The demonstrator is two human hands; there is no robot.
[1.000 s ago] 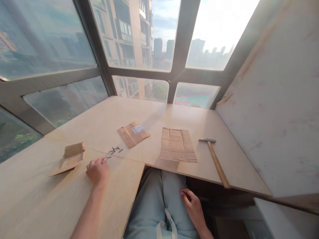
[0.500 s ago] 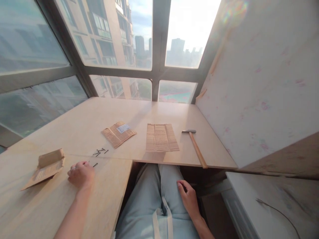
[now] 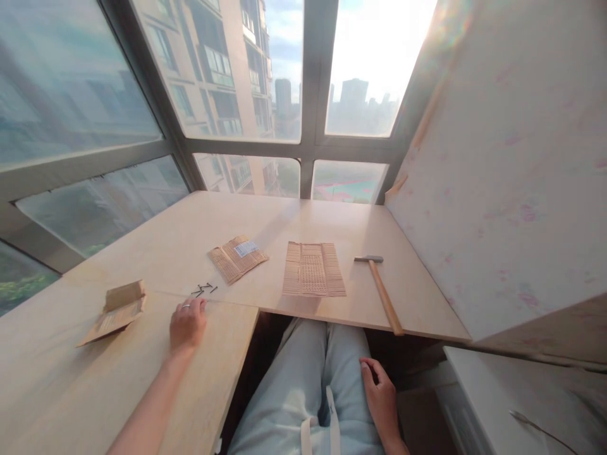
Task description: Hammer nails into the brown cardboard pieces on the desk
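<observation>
On the left part of the table, my left hand [image 3: 188, 323] is closed with curled fingers, just in front of several small dark nails [image 3: 203, 289]. Its fingertips are turned away from me, so whatever they pinch is hidden. My right hand [image 3: 380, 395] rests on my right thigh, loosely closed, thumb against the index finger, with nothing seen in it. Left of my left hand lies a folded brown piece of cardboard [image 3: 114, 311], one flap standing up. Beyond the nails is a creased brown cardboard piece [image 3: 237, 260] with a pale label.
A ridged cardboard sheet [image 3: 313, 270] lies at the table's middle. Right of it, a hammer [image 3: 385, 297] has its wooden handle reaching past the front edge. The table [image 3: 265, 218] meets windows behind and a wall at right. A lower white surface [image 3: 502, 379] holds a cable [image 3: 540, 430].
My left hand has moved right and forward, closer to the nails. A single nail seen by its fingers before no longer shows. The view has shifted slightly; my right hand stays on the thigh.
</observation>
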